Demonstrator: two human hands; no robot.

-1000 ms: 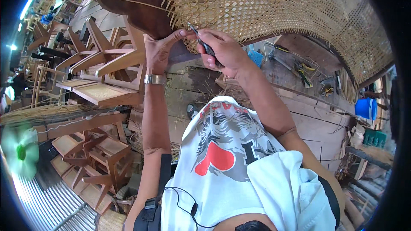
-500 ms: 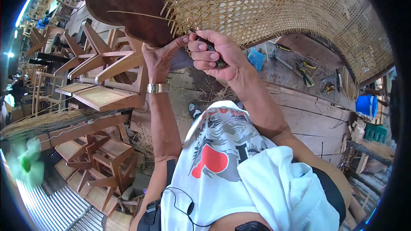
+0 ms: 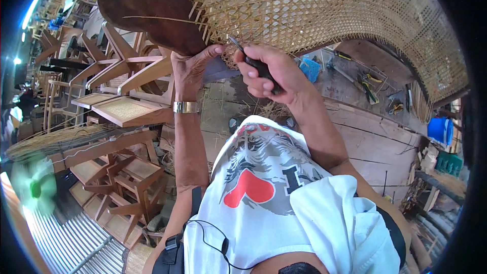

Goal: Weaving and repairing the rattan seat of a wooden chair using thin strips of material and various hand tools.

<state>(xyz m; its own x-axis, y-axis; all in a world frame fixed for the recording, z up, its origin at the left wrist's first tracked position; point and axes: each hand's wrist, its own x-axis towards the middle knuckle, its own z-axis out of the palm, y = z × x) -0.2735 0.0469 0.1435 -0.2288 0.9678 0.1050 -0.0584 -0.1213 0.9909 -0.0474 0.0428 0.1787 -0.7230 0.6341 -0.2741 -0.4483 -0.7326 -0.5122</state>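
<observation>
A large curved panel of woven cane [image 3: 304, 5] with a dark brown wooden frame [image 3: 147, 7] spans the top of the view. My right hand [image 3: 279, 70] is closed round the dark handle of an awl [image 3: 262, 71]. The awl's thin metal tip points up and left, over the weave near the panel's lower edge. My left hand [image 3: 190, 71] is at that edge, its thumb stretched toward the awl. Its other fingers are hidden behind the panel. Loose cane ends stick out beside the frame, and one long strand [image 3: 162, 19] lies across the dark wood.
Wooden chair frames [image 3: 122, 71] are stacked at left, above a spinning fan [image 3: 35, 187]. On the low bench at right lie pliers [image 3: 374, 77], other hand tools and a blue plastic piece [image 3: 309, 69]. A blue bucket [image 3: 440, 131] and a green crate [image 3: 449, 163] stand farther right.
My right hand has drawn back right and down from the weave, so the awl's metal tip now shows. My left hand stays at the panel edge, its thumb now apart from my right hand.
</observation>
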